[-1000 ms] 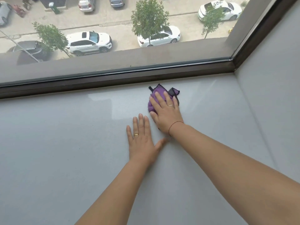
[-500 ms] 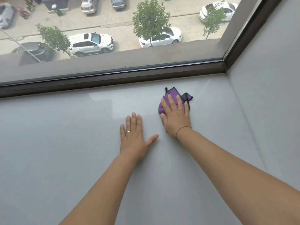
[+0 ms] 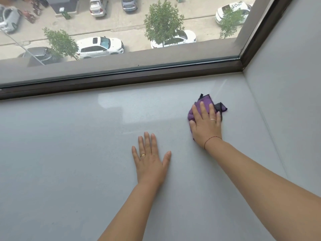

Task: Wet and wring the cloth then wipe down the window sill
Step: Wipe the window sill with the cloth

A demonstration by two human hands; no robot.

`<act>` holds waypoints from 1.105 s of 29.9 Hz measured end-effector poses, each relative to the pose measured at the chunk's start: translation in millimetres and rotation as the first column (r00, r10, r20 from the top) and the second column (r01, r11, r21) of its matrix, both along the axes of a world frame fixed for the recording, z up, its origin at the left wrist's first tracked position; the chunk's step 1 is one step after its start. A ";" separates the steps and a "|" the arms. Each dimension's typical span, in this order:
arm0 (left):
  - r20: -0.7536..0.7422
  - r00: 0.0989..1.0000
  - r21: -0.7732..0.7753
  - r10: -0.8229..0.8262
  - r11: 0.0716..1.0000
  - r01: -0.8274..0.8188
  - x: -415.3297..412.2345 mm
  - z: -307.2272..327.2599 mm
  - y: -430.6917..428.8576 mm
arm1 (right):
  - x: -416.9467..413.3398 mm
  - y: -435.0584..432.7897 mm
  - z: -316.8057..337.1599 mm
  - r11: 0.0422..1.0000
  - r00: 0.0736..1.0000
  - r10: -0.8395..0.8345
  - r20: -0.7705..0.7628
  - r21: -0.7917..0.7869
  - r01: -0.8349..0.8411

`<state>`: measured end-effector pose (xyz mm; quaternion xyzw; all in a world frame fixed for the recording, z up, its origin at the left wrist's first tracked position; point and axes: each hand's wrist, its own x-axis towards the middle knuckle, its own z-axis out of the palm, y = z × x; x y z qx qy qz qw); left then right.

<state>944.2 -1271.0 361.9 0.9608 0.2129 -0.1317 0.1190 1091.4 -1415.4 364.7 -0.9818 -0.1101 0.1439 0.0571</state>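
Stage: I judge I'm in the wiping step; wetting and wringing look done, though I can't confirm the cloth is damp.
Right hand (image 3: 205, 123): flat, palm down, pressing the cloth (image 3: 205, 102) onto the sill (image 3: 69, 153), not clenched around it.
Left hand (image 3: 150, 158): released, fingers spread, resting flat on the sill, holding nothing.
Cloth location: bunched under my right hand, near the right wall (image 3: 286, 84), short of the window frame (image 3: 121, 79).
Done: can't tell which areas are wiped; no clear wet streaks.
Left: probably the right corner, the strip along the frame, and the wide left stretch.
Hidden: most of the cloth under the hand; near edge of the sill cut off; both elbows out of view.
Hard to read: 1 glare patch on the sill.
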 end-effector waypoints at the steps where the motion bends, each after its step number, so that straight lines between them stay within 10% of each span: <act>1: -0.004 1.000 -0.003 -0.004 1.000 0.004 1.3 -0.5 0.3 | -14.3 13.0 -1.6 0.997 0.997 0.076 0.008 0.014 -0.076; 6: -0.031 0.998 -0.111 -0.060 0.992 0.056 5.4 1.2 5.9 | -55.6 11.4 -2.0 0.904 0.905 0.426 0.009 0.046 -0.426; 14: 0.026 0.984 -0.066 -0.176 0.982 0.178 -48.8 8.9 2.2 | -48.5 -46.5 5.2 0.989 0.989 -0.144 -0.013 -0.023 0.144; 21: -0.040 0.976 -0.056 -0.212 0.976 0.210 -94.0 4.3 -17.6 | -135.4 -2.0 0.3 0.928 0.928 0.371 -0.014 0.031 -0.371; 29: -0.043 0.955 -0.094 -0.295 0.952 0.290 -100.5 2.9 -6.5 | -127.5 -63.1 8.2 0.991 0.991 -0.128 -0.035 -0.039 0.126; 33: -0.041 0.961 -0.041 -0.273 0.962 0.272 -106.5 4.7 -7.3 | -170.2 -11.3 7.0 0.998 0.998 0.049 -0.032 0.033 -0.048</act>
